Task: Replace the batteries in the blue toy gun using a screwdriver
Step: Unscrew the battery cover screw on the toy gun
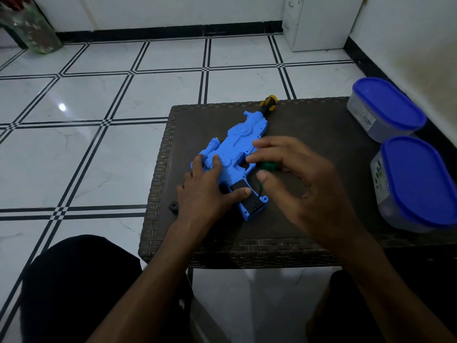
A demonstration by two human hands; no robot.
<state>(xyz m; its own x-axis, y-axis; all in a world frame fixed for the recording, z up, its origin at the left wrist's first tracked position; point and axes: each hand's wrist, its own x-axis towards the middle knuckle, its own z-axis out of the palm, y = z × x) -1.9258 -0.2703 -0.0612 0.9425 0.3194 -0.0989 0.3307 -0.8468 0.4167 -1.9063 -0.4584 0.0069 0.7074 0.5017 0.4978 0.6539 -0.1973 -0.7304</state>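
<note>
White tiled floor with black grid lines, dark woven table (309, 120) in the middle. Left to right: small black piece (173, 207) on the table's left edge at 9 o'clock from the gun grip, likely the removed battery cover, can't confirm. Left hand (205, 191) rests flat on the blue toy gun (237, 154), fingers straight, thumb by the open black compartment (247, 196) in the grip, pinning it down. Gun lies diagonal, muzzle toward 1 o'clock, where a yellow-black tip (268, 102) sticks out; part of the gun or a tool handle, can't tell. Right hand (296, 174) hovers at the gun's 3 o'clock, fingers loosely spread, not clamped, over a green item (268, 166), probably the screwdriver handle. Two blue-lidded tubs (395, 107) at far right. Judgement: compartment open, mid battery swap. Next: pick up cells or tool, keep the gun pinned.
</note>
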